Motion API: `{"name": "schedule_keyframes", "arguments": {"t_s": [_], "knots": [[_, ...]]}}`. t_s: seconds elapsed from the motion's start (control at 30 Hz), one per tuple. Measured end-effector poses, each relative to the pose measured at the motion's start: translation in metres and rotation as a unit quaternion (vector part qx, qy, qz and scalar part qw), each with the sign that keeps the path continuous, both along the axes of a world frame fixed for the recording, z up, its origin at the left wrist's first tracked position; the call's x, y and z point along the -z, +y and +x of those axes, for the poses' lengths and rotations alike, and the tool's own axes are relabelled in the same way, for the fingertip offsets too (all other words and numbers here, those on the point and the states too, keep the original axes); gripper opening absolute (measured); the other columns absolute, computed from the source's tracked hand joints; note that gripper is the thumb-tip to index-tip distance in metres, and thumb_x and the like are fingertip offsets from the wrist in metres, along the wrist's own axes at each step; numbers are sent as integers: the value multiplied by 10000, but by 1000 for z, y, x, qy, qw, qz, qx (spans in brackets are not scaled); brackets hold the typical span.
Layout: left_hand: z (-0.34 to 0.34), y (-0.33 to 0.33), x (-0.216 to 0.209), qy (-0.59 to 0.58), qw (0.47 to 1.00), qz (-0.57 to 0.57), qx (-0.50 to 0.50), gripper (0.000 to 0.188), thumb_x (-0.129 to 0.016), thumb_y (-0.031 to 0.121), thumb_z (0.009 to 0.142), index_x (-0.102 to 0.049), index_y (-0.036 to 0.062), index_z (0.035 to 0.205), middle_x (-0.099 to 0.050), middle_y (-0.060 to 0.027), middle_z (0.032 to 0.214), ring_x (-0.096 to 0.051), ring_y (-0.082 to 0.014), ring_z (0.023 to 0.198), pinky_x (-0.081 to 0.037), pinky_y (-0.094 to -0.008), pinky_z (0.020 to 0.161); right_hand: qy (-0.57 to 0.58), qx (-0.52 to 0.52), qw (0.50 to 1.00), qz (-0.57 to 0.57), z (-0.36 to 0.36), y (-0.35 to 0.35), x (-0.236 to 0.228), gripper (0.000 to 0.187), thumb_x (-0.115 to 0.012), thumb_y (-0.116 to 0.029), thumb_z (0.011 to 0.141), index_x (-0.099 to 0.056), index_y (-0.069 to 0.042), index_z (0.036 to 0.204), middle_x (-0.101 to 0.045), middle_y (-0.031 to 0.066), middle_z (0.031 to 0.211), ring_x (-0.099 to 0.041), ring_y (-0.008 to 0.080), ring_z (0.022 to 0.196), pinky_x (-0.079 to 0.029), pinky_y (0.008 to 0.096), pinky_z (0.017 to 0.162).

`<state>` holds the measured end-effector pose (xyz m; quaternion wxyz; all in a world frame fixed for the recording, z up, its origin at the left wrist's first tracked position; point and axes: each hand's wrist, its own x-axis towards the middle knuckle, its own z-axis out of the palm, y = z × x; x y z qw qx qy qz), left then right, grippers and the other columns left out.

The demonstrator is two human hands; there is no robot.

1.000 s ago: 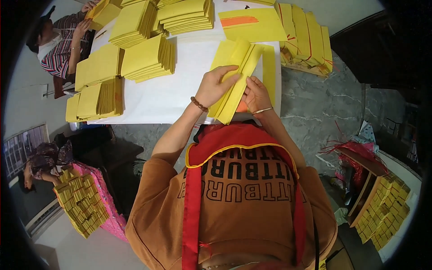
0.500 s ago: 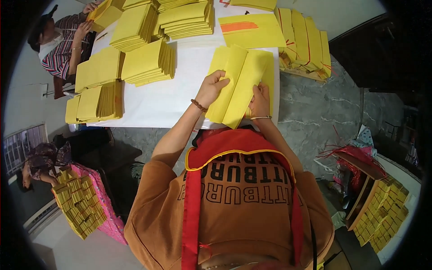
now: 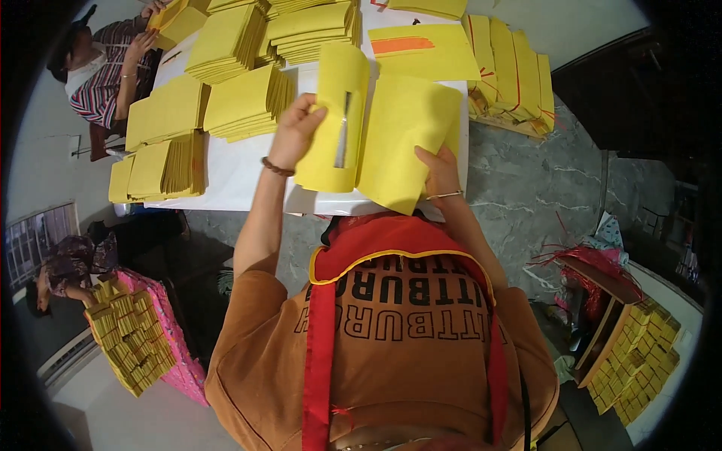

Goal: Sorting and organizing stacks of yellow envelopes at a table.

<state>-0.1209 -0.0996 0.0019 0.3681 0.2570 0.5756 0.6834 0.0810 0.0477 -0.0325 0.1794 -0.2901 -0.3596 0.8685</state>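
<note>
My left hand (image 3: 298, 129), a beaded bracelet at its wrist, grips the outer edge of a curled yellow paper sheet (image 3: 329, 83) held above the table's near edge. A narrow pale slit (image 3: 342, 139) shows in this sheet; I cannot tell whether it is a cut-out or something lying there. On the right, my right hand (image 3: 440, 169) has its thumb on a second yellow sheet (image 3: 402, 113), fingers hidden underneath it. The two sheets stand apart at the top and come close together near the middle.
The white table (image 3: 248, 173) carries folded yellow paper stacks (image 3: 244, 101) and a yellow sheet with an orange stripe (image 3: 425, 52). Tied yellow bundles (image 3: 511, 71) stand at the right. Another person (image 3: 109, 71) handles yellow paper at the far left. More bundles (image 3: 131, 338) sit lower left.
My left hand has moved left and slightly up, carrying its yellow sheet away from the other one. The slit has come into view. My right hand has shifted a little right and down.
</note>
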Motion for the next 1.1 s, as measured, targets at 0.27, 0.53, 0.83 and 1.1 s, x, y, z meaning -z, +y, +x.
{"name": "schedule_keyframes", "arguments": {"t_s": [0.27, 0.53, 0.83, 1.1], "knots": [[-9, -15, -69, 8, 993, 108, -56, 483, -472, -5, 821, -295, 11, 1270, -514, -122, 1127, -503, -146, 998, -398, -269, 855, 94, 76, 993, 15, 44, 70, -15, 369, -498, -50, 790, -441, 7, 1150, -520, 112, 1114, -514, 216, 1012, -423, 347, 857], [-12, 30, -60, -166, 964, 196, 65, 445, -493, -2, 807, -339, -12, 1224, -504, -125, 1135, -483, -179, 1057, -383, -297, 912, 316, 102, 940, -84, 107, 97, 5, 443, -445, -175, 747, -442, 39, 1135, -530, 157, 1086, -540, 276, 950, -448, 383, 819], [54, 143, -34, -270, 929, 98, 233, 423, -473, -13, 805, -357, -4, 1212, -493, -110, 1150, -512, -183, 1031, -418, -299, 880, 222, 126, 958, -131, 92, 72, 49, 405, -450, -160, 742, -475, 51, 1086, -548, 156, 1049, -561, 255, 910, -481, 348, 763], [71, 203, -26, -378, 861, 127, 315, 451, -445, -34, 807, -288, -63, 1229, -412, -153, 1225, -462, -223, 1102, -389, -317, 916, 308, 77, 942, -110, 103, 106, 48, 351, -474, -122, 737, -510, 48, 1042, -577, 148, 996, -576, 248, 881, -482, 343, 755]]}}
